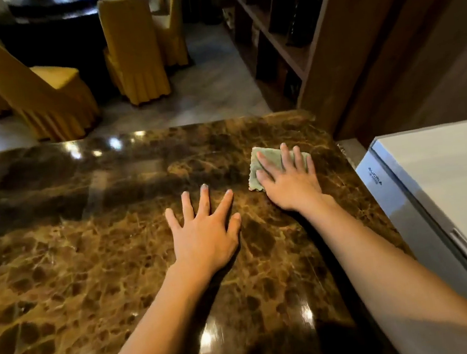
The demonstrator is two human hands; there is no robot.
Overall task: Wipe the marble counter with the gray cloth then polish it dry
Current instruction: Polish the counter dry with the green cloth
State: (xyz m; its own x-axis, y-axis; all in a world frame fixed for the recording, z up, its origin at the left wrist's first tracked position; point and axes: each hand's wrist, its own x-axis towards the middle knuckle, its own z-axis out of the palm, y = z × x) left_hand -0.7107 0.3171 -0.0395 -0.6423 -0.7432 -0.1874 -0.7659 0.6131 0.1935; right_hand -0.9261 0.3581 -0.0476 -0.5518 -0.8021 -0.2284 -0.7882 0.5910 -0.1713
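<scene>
The glossy brown marble counter [83, 254] fills the lower part of the head view. A small folded gray cloth [265, 158] lies flat on it near the far right corner. My right hand [288, 181] presses down on the cloth with flat, spread fingers, covering most of it; only its left and far edges show. My left hand [203, 230] rests palm down on the bare marble just left of the cloth, fingers apart, holding nothing.
A white and silver appliance [447, 180] stands against the counter's right edge. A brown wooden cabinet wall [387, 49] with shelves rises behind the far right corner. Yellow-covered chairs [134, 47] and a dark round table stand on the floor beyond the far edge.
</scene>
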